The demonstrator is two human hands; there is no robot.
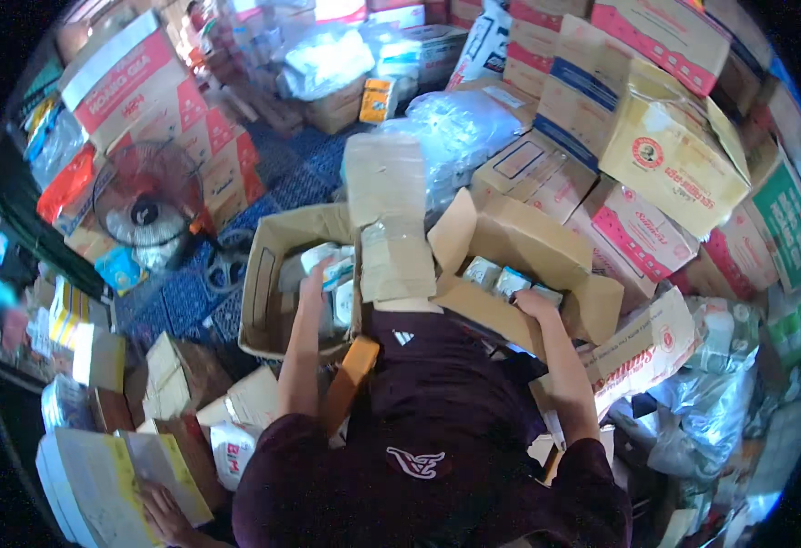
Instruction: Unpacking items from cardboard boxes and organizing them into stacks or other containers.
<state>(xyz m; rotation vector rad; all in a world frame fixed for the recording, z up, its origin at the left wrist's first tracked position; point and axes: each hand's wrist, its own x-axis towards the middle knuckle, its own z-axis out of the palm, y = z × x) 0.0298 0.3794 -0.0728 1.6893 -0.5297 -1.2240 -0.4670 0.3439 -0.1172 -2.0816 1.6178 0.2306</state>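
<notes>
My left hand point(314, 281) reaches into an open brown cardboard box point(256, 315) on the left. Its fingers are closed on a small white pack point(316, 258) near the top of the box, and more white packs point(342, 301) lie below. On the right, my right hand point(535, 303) is inside a second open cardboard box point(551, 247) with raised flaps. The fingers there curl onto a small white-and-blue pack point(510, 281), partly hiding it. Beside it lies another such pack point(482, 272). A long folded cardboard flap point(391, 228) stands between the two boxes.
Stacked cartons point(665, 137) rise at the right and back, with clear plastic-wrapped goods point(460, 128) before them. A standing fan point(147, 196) is at the left. Another person's hand point(168, 514) rests by white-and-yellow cartons point(90, 484) at the lower left. Plastic bags point(711, 411) lie right.
</notes>
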